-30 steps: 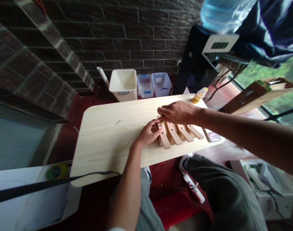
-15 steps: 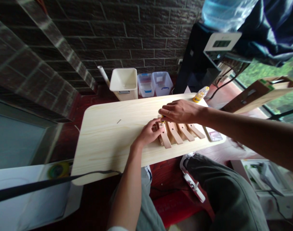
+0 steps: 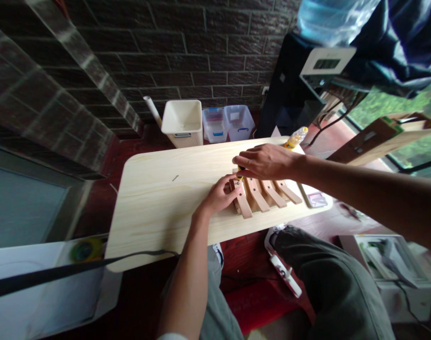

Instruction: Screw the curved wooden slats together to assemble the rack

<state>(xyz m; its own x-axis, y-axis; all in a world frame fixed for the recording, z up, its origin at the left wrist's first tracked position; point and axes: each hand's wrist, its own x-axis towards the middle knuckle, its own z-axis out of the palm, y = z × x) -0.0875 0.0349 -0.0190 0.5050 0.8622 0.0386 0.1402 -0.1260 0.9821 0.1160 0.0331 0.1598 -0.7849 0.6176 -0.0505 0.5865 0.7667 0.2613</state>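
On the pale wooden table [image 3: 148, 198] rests a wooden piece with several angled slats [image 3: 258, 194], a dark dot on each. My left hand [image 3: 220, 192] grips its left end, thumb and fingers around the leftmost slat. Above that end, my right hand [image 3: 263, 160] is closed around a yellow and black screwdriver [image 3: 240, 174], its handle mostly hidden by the fingers. The tool points down at the top of the leftmost slat. A small dark screw or bit [image 3: 175, 178] lies on the table to the left.
Near the far right corner stands a clear bottle with yellow parts [image 3: 296, 138]. A phone-like flat object [image 3: 315, 198] lies at the table's right end. Beyond the far edge are a cream bin [image 3: 183, 118] and two clear plastic boxes [image 3: 215, 125]. A black strap crosses the lower left.
My right hand has risen slightly, and more of the screwdriver shows beneath it. My left hand has stayed in place on the wooden piece.
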